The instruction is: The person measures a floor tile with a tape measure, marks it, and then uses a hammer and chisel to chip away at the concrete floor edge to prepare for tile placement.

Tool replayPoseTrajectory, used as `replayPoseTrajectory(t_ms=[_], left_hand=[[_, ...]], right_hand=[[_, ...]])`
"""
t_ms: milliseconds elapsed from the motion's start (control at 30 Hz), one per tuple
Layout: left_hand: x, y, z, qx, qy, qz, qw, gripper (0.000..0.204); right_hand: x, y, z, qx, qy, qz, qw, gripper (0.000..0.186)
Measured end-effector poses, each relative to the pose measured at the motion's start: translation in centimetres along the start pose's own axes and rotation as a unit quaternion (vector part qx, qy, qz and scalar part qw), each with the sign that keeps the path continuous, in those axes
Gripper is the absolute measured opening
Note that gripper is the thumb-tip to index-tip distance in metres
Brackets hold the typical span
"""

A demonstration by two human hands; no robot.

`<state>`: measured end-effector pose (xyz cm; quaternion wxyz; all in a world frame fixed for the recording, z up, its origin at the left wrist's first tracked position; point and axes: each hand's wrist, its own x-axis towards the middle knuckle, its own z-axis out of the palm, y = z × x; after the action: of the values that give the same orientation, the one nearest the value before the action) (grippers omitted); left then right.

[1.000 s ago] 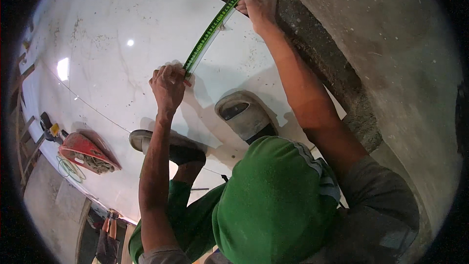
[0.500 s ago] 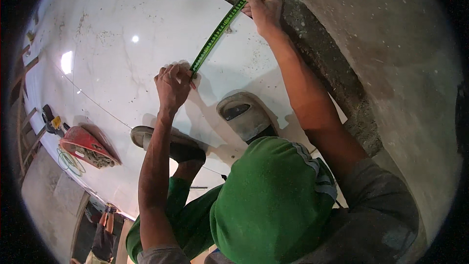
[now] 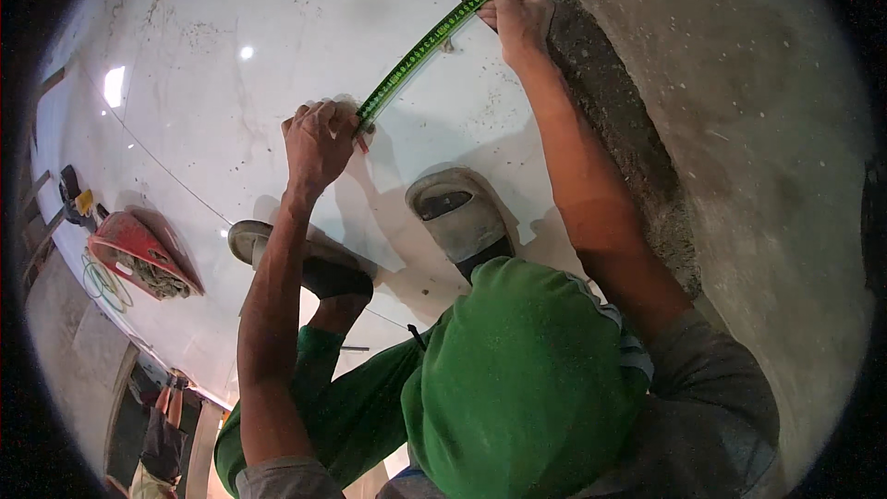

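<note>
A green measuring tape (image 3: pixel 416 51) stretches diagonally over white floor tiles (image 3: pixel 231 55) to the rough cement strip at the top right. My left hand (image 3: pixel 319 139) grips the tape's lower-left end, fingers bent, where a small red piece shows beneath. Farther along, my right hand (image 3: pixel 516 17) pinches the tape at the tiles' edge. My grey slides (image 3: pixel 457 212) stand on the tiles below, and my green-trousered knees are bent beneath me.
A concrete wall (image 3: pixel 758 148) curves along the right. At left are a red bucket (image 3: pixel 129 245) with dull material, a dark tool with a yellow part (image 3: pixel 78 192) and a green hose coil (image 3: pixel 100 277). Another person (image 3: pixel 159 444) appears at the lower left.
My right hand and the far part of the tape have moved rightward in the frame. My left hand has risen slightly. The surroundings have shifted left and slightly up in the latest half second.
</note>
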<state>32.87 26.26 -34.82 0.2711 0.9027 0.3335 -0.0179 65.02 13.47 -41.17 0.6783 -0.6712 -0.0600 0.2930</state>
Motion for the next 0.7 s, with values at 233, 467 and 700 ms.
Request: replayPoseTrajectory(t_ms=[233,467,700], left_hand=[[0.3,0.0,0.1,-0.010,-0.024,0.003,1.000,0.011],[0.5,0.1,-0.5,-0.036,-0.059,-0.012,0.998,0.004],[1.3,0.0,-0.5,-0.004,-0.077,-0.022,0.997,0.008]], right_hand=[[-0.1,-0.3,-0.3,0.022,0.005,0.013,1.000,0.026],[-0.3,-0.4,-0.7,0.012,-0.006,0.001,1.000,0.031],[-0.7,-1.0,-0.4,-0.018,0.013,0.011,1.000,0.030]])
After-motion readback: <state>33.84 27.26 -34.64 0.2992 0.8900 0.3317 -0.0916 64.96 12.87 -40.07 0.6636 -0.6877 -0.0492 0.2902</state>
